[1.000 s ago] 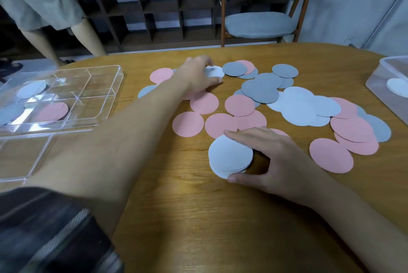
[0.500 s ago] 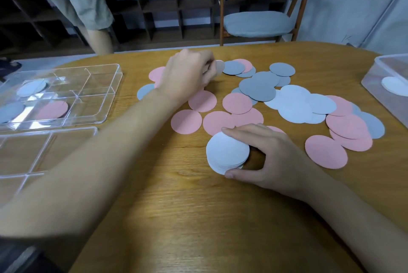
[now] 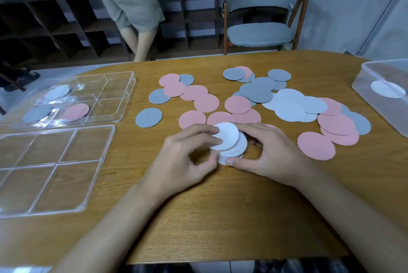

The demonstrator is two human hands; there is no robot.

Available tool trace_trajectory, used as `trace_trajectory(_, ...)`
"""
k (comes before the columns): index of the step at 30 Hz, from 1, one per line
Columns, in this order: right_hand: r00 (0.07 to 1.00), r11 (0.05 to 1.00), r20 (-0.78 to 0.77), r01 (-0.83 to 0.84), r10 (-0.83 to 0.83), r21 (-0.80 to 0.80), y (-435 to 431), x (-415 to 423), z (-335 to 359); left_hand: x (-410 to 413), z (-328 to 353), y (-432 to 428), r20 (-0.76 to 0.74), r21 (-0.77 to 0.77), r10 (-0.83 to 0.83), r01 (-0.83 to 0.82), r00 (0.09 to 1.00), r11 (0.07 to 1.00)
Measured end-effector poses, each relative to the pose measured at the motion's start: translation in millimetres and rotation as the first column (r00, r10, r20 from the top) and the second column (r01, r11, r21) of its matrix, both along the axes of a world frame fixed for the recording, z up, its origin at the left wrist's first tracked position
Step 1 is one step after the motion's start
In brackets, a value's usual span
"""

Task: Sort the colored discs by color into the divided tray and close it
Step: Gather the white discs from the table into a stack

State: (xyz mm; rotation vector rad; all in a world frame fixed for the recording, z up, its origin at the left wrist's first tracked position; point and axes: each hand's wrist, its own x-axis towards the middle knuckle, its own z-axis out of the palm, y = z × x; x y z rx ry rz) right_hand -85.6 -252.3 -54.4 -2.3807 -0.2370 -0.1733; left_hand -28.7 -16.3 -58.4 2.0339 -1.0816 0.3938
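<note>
A stack of white discs (image 3: 231, 144) lies on the wooden table (image 3: 220, 206) in front of me. My right hand (image 3: 267, 153) cups the stack from the right, thumb at its near edge. My left hand (image 3: 187, 155) pinches a white disc (image 3: 226, 134) that rests tilted on top of the stack. Pink discs (image 3: 315, 145), grey discs (image 3: 148, 117) and pale discs (image 3: 289, 107) are scattered beyond. The clear divided tray (image 3: 123, 96) at left holds a pale, a grey and a pink disc in separate compartments. Its clear lid (image 3: 66, 206) lies nearer me.
A clear plastic bin (image 3: 375, 69) with a white disc inside stands at the table's right edge. A grey chair (image 3: 262, 34) and dark shelving are behind the table. A person's legs (image 3: 136, 36) stand at the back left.
My left hand picked up a white disc from the far pile and brought it back onto the stack. My right hand stayed on the stack. The camera tilted up.
</note>
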Motion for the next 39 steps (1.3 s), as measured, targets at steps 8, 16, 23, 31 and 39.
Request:
trace_trajectory(8,0.998,0.999,-0.061,0.019,-0.021,-0.041,3,-1,6,0,10,-3,-0.422,0.056,0.1,-0.084,0.901,0.995)
trace_trajectory(16,0.999,0.978,-0.039,-0.003,-0.005,-0.21,8,0,15,-7,6,-5,-0.506,0.021,0.032,-0.025,0.862,0.999)
trace_trajectory(23,0.999,0.974,-0.034,0.033,-0.041,-0.225,-14,-31,17,-20,5,-30,-0.498,-0.015,-0.079,0.082,0.864,0.997)
trace_trajectory(31,0.987,0.96,-0.02,0.15,-0.159,-0.235,-66,-78,9,-35,0,-88,-0.509,-0.048,-0.231,0.241,0.829,0.969)
trace_trajectory(39,0.986,0.972,0.063,0.161,-0.152,-0.171,-92,-88,1,-4,24,-121,-0.445,-0.039,-0.166,0.166,0.88,0.985)
